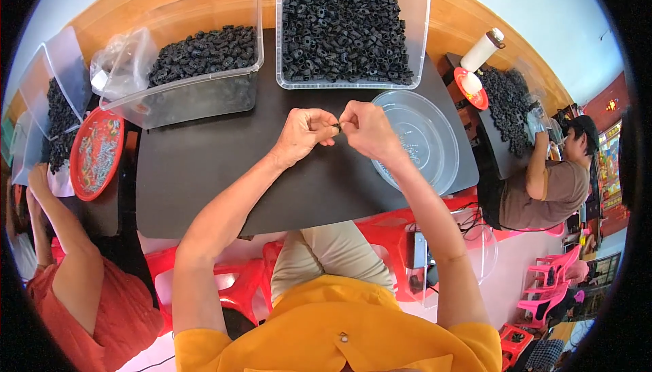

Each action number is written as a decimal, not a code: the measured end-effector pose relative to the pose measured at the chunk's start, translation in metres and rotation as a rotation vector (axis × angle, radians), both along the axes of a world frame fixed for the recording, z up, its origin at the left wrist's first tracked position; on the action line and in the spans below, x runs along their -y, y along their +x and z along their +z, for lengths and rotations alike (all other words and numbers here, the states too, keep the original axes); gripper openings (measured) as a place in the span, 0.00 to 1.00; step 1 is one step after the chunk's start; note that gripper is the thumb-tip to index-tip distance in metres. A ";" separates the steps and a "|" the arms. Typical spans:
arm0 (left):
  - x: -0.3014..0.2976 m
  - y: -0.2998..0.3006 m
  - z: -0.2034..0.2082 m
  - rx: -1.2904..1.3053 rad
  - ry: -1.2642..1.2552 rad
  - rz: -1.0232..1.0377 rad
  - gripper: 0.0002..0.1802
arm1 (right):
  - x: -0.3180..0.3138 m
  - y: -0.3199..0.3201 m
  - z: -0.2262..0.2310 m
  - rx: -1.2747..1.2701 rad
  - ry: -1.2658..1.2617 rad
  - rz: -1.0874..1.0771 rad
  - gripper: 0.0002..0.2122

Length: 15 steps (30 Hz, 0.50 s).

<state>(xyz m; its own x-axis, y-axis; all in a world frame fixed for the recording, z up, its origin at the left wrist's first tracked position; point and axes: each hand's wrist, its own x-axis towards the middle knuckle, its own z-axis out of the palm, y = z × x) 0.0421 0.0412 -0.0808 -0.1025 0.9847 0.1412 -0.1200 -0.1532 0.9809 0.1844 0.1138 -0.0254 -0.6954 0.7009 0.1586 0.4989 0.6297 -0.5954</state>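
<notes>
Over the dark table [224, 175] my two hands meet near the round clear dish. Between the pinched fingers of my left hand [304, 134] is a small black plastic piece [337, 127]. My right hand [369, 129] is closed at the same piece, its fingertips pressed against it; whether it also holds something tiny is hidden. Small shiny bits lie in the clear round dish [445, 138] beneath my right wrist. Straight ahead, a clear bin [422, 32] is filled with many similar black pieces [346, 26].
A second clear bin [204, 100] of black parts stands at the left, beside a plastic bag [125, 56]. A person in red [102, 304] works at the far left near a red tray [117, 148]. Another person [553, 182] sits at the right beside a black heap [506, 110].
</notes>
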 end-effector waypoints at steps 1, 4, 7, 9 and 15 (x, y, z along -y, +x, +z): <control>-0.001 0.000 -0.002 -0.019 0.011 0.022 0.06 | 0.002 -0.003 -0.002 -0.001 0.000 -0.001 0.02; -0.002 0.002 -0.006 -0.047 -0.008 0.099 0.06 | 0.006 -0.008 -0.008 -0.015 0.184 -0.041 0.02; -0.002 0.005 -0.007 -0.118 -0.006 0.145 0.06 | 0.006 -0.009 -0.012 -0.053 0.191 -0.028 0.01; -0.002 0.006 -0.007 -0.125 -0.006 0.165 0.06 | 0.007 -0.008 -0.015 -0.085 0.267 -0.002 0.01; 0.002 0.006 0.004 -0.112 -0.070 0.260 0.05 | 0.022 -0.012 -0.024 -0.122 0.391 -0.014 0.11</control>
<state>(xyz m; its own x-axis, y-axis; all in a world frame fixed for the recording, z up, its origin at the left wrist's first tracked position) 0.0485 0.0394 -0.0770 -0.3399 0.9353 0.0984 0.0238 -0.0960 0.9951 0.1727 0.0914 -0.0497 -0.6461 0.5805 0.4956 0.4493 0.8141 -0.3679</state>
